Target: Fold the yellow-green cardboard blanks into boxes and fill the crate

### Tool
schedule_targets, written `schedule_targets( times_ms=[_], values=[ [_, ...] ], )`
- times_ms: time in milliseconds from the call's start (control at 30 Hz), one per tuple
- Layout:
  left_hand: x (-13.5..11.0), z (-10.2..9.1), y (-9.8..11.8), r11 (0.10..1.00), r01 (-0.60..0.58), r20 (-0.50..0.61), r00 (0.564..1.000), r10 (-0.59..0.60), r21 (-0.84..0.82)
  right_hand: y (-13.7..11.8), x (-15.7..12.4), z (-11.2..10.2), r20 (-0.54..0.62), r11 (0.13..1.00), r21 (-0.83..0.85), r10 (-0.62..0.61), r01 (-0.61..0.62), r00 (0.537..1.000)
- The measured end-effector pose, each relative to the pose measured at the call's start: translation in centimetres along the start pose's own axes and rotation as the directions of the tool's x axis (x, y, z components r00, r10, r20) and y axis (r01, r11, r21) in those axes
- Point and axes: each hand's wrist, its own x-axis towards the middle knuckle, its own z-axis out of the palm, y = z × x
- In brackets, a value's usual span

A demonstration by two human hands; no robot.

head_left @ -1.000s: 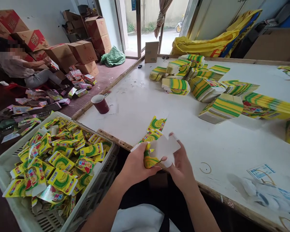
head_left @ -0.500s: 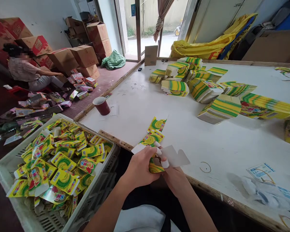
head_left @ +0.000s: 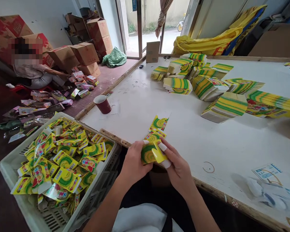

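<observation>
Between my hands, above the near edge of the table, is a small yellow and green printed carton (head_left: 148,154). My left hand (head_left: 135,160) grips its left side. My right hand (head_left: 176,162) pinches a glossy yellow flap at the carton's right end, with white coverings on some fingertips. Just beyond, two flat printed cartons (head_left: 159,123) lie overlapped on the white table (head_left: 135,106). At my left, a pale plastic crate (head_left: 11,167) is heaped with folded cartons (head_left: 65,160) of the same print.
Several bundles of flat cartons (head_left: 224,108) stand across the table's far right. A maroon cup (head_left: 102,104) is near the left edge. A rubber band (head_left: 209,167) and clear plastic (head_left: 263,193) lie at right. Another person (head_left: 33,74) sits by cardboard boxes (head_left: 84,53).
The carton has turned so its printed side faces up instead of the blank white flaps. My right hand has shifted slightly right, onto the end flap. The view has moved a little.
</observation>
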Motion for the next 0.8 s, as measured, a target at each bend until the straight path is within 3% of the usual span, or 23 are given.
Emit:
schedule_targets(
  times_ms=[100, 200, 400, 533, 633, 667, 700, 767, 800],
  values=[
    [0.6, -0.8, 0.2, 0.998, -0.045, 0.007, 0.999, 0.045, 0.048, 0.7, -0.3, 0.3, 0.089, 0.992, -0.112, -0.043, 0.053, 0.995],
    [0.9, -1.2, 0.4, 0.997, -0.055, 0.000, 0.998, 0.055, 0.059, 1.3, -0.2, -0.1, 0.074, 0.984, -0.170, -0.038, 0.050, 0.997],
    [1.0, -1.7, 0.6, 0.991, -0.125, 0.134, 0.984, 0.117, 0.047, 0.9, 1.0, -2.3, 0.220, 0.999, -0.030, -0.022, 0.029, 0.975],
    [0.5, -0.8, 0.8, 0.991, -0.106, 0.007, 0.994, 0.106, 0.086, 0.5, 0.9, -0.6, 0.057, 0.998, -0.040, -0.041, 0.043, 0.998],
    [0.6, -1.3, 0.1, 0.986, -0.044, -0.162, 0.987, 0.017, -0.161, 0.4, 1.0, 0.8, -0.035, 0.994, 0.046, 0.101, -0.099, 0.994],
    [0.9, -2.0, -0.3, 0.947, -0.042, -0.274, 0.960, -0.050, -0.318, 0.4, 1.1, 0.9, -0.048, 0.983, 0.059, 0.175, -0.173, 0.983],
    [1.3, -2.8, -0.8, 0.872, -0.066, -0.393, 0.907, -0.150, -0.486, 0.5, 1.4, 0.9, -0.066, 0.966, 0.036, 0.257, -0.256, 0.964],
    [2.3, -4.5, -1.9, 0.645, -0.164, -0.533, 0.728, -0.431, -0.747, 0.7, 2.0, 0.5, -0.094, 0.894, -0.120, 0.422, -0.431, 0.902],
    [2.7, -5.1, -2.4, 0.536, -0.184, -0.512, 0.646, -0.566, -0.824, 0.8, 2.3, 0.3, -0.091, 0.829, -0.226, 0.505, -0.511, 0.858]
  ],
)
